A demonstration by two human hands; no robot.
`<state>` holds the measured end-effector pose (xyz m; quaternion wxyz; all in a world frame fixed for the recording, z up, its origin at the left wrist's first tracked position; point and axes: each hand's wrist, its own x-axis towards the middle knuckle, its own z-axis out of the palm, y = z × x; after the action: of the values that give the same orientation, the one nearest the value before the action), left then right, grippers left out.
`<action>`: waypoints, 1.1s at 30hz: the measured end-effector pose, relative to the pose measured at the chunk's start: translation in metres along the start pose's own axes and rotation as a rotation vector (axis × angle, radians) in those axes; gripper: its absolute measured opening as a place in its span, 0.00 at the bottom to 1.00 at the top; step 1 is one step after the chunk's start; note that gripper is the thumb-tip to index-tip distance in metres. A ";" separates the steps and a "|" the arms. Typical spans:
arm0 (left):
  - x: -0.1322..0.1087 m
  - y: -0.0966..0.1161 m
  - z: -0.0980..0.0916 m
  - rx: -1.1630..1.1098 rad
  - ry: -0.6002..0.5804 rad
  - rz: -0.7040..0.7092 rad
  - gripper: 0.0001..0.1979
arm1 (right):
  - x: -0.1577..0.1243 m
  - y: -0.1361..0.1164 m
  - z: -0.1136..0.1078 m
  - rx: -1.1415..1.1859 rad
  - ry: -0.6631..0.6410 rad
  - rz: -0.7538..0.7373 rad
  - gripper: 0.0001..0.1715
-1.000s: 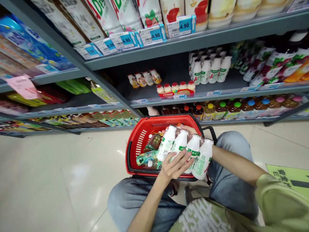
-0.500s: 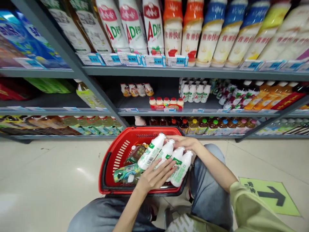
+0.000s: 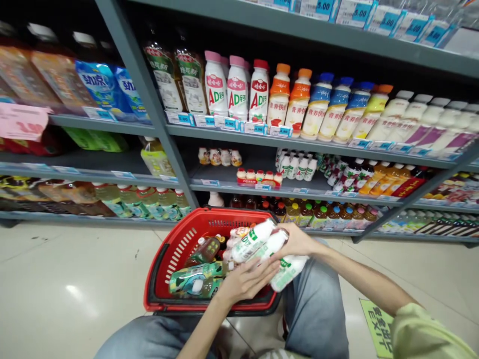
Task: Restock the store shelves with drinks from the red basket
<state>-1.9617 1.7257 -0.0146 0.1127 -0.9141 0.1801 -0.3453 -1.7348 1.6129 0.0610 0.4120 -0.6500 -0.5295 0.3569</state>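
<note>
A shrink-wrapped pack of white bottles with green labels (image 3: 258, 244) lies tilted over the right end of a red shopping basket (image 3: 175, 249) on the floor. My right hand (image 3: 295, 239) grips the pack from above near its top. My left hand (image 3: 245, 281) cups it from below with fingers curled against the bottles. Other drink bottles (image 3: 198, 276) lie in the basket under the pack. My knees in blue jeans (image 3: 318, 304) flank the basket.
Grey store shelves (image 3: 299, 142) full of bottled drinks and price tags rise just behind the basket. More small white bottles (image 3: 295, 167) stand on the middle shelf. Shiny tiled floor (image 3: 67, 289) spreads to the left. A green floor sticker (image 3: 377, 326) lies at right.
The pack has sunk lower toward the basket and turned more onto its side. My right hand shifted on top of it. The view tipped upward, showing higher shelves.
</note>
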 end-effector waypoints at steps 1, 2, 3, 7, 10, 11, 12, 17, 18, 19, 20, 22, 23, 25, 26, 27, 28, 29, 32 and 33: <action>0.001 -0.001 0.002 -0.015 0.011 -0.034 0.19 | -0.003 -0.009 -0.009 -0.098 0.039 -0.025 0.36; 0.002 -0.002 0.004 -0.034 0.023 -0.080 0.18 | -0.006 -0.017 -0.020 -0.201 0.081 -0.037 0.35; 0.001 -0.002 0.007 -0.056 0.028 -0.127 0.16 | -0.008 -0.025 -0.032 -0.310 0.123 -0.043 0.35; -0.003 -0.002 0.019 -0.142 -0.100 -0.217 0.11 | -0.009 -0.048 -0.089 -0.744 0.269 -0.027 0.33; -0.002 0.000 0.023 -0.197 -0.271 -0.192 0.10 | 0.001 -0.050 -0.134 -1.051 0.363 0.066 0.35; -0.001 0.000 0.023 -0.219 -0.318 -0.187 0.10 | 0.006 -0.049 -0.148 -1.139 0.384 0.105 0.35; 0.000 0.000 0.023 -0.242 -0.353 -0.188 0.09 | 0.012 -0.046 -0.160 -1.215 0.395 0.141 0.35; -0.001 -0.001 0.025 -0.327 -0.439 -0.246 0.08 | 0.044 -0.027 -0.204 -1.392 0.358 0.253 0.34; -0.003 -0.001 0.027 -0.336 -0.452 -0.257 0.08 | 0.051 -0.022 -0.209 -1.402 0.347 0.263 0.34; -0.005 -0.001 0.029 -0.341 -0.466 -0.265 0.08 | 0.057 -0.018 -0.214 -1.408 0.334 0.270 0.35; -0.007 -0.001 0.031 -0.344 -0.480 -0.268 0.07 | 0.064 -0.013 -0.218 -1.412 0.317 0.277 0.35; -0.010 -0.001 0.036 -0.349 -0.514 -0.273 0.07 | 0.077 -0.004 -0.224 -1.411 0.273 0.290 0.37; -0.012 -0.001 0.038 -0.356 -0.533 -0.275 0.06 | 0.084 0.000 -0.227 -1.407 0.250 0.293 0.38; -0.014 -0.001 0.042 -0.371 -0.574 -0.274 0.06 | 0.096 0.008 -0.231 -1.401 0.211 0.296 0.39; -0.015 -0.001 0.043 -0.377 -0.592 -0.273 0.06 | 0.102 0.012 -0.233 -1.399 0.193 0.293 0.39; -0.015 -0.001 0.044 -0.382 -0.608 -0.269 0.07 | 0.107 0.016 -0.235 -1.395 0.173 0.287 0.40; -0.016 -0.001 0.045 -0.385 -0.620 -0.265 0.08 | 0.112 0.019 -0.237 -1.390 0.150 0.279 0.41; -0.016 -0.001 0.046 -0.386 -0.631 -0.264 0.09 | 0.117 0.022 -0.238 -1.382 0.128 0.269 0.43; -0.017 -0.001 0.048 -0.394 -0.659 -0.260 0.09 | 0.129 0.029 -0.244 -1.335 0.049 0.260 0.47; -0.018 -0.002 0.049 -0.398 -0.668 -0.260 0.09 | 0.133 0.032 -0.247 -1.311 0.023 0.273 0.48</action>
<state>-1.9409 1.7383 -0.0603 -0.0588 -0.9951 0.0798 0.0008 -1.4754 1.7012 0.1288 -0.1117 -0.8307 -0.5454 0.0035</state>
